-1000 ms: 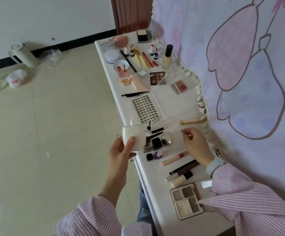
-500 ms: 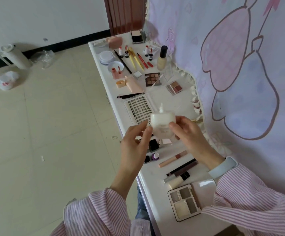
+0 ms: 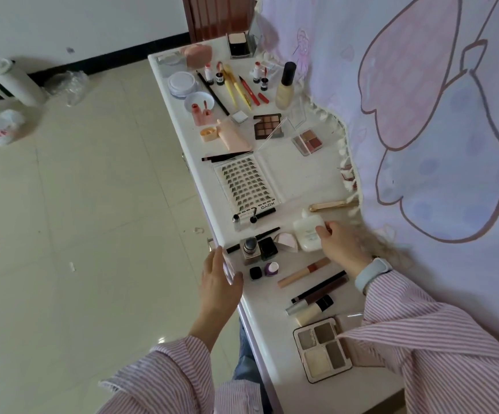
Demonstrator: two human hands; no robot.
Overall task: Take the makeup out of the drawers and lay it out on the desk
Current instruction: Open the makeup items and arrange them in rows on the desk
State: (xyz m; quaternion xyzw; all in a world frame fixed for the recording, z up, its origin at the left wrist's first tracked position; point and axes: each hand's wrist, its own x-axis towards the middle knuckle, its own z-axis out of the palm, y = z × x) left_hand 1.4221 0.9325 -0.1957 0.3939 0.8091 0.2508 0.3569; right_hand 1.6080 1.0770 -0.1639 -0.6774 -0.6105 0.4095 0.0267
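- Now, low in the frame, a palette (image 3: pixel 322 349) sits open on the desk (image 3: pixel 275 330).
- The left hand (image 3: pixel 219 282) hangs flat and loose at the desk edge, holding nothing.
- Mid frame, the right hand (image 3: pixel 340 245) curls its fingers on the white bottle (image 3: pixel 308 233), which lies on the desk.
- I think it should lay the bottle flat in the bare spot, then let go gently.
- Farther up, the lash card (image 3: pixel 246 184) reads "XOYO"; the bottle's print is too small to read.

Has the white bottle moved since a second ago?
Yes. The white bottle went from off the desk's front edge toward the curtain side; it now lies on the desk under the right hand.
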